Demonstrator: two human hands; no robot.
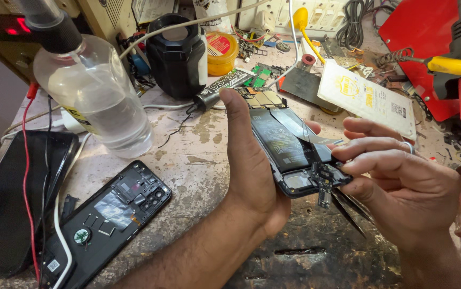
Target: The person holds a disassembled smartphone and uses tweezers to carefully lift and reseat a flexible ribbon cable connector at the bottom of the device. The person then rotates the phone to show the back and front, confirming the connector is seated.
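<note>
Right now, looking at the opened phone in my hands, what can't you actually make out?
Head view only:
- Opened black phone: its left edge is hidden by the left hand.
- Thin dark tweezers: the grip is covered by the right hand.
- Small black circuit board: parts too small to identify.
- Clear plastic bottle: top cut off by the upper edge.

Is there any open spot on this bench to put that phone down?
Bare worn benchtop lies between the clear bottle, the black back cover and the left hand. More lies below both wrists. The back edge around the yellow tin and white packet is crowded.
</note>
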